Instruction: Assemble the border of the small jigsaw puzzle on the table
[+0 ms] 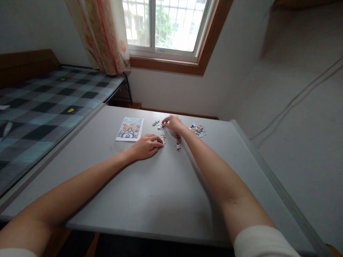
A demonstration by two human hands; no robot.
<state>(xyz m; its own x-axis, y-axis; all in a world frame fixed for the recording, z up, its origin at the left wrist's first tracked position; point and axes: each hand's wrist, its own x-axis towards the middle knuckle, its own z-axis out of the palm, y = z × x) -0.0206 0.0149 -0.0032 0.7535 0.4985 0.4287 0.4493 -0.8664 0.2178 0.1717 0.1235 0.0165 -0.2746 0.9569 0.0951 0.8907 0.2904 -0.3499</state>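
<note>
Both my arms reach across a grey table (150,192). My left hand (147,145) rests palm down with curled fingers, its fingertips touching a joined strip of puzzle pieces (163,135). My right hand (173,123) is farther away, fingers pinched on a small puzzle piece at the top of that strip. A second short strip of pieces (178,142) lies beside my right wrist. A loose pile of puzzle pieces (198,130) sits to the right of my right hand. A colourful reference picture card (130,129) lies flat to the left.
A bed with a dark checked cover (40,110) runs along the table's left edge. A window (166,25) with an orange curtain (102,35) is on the far wall. A white wall (294,107) stands close on the right.
</note>
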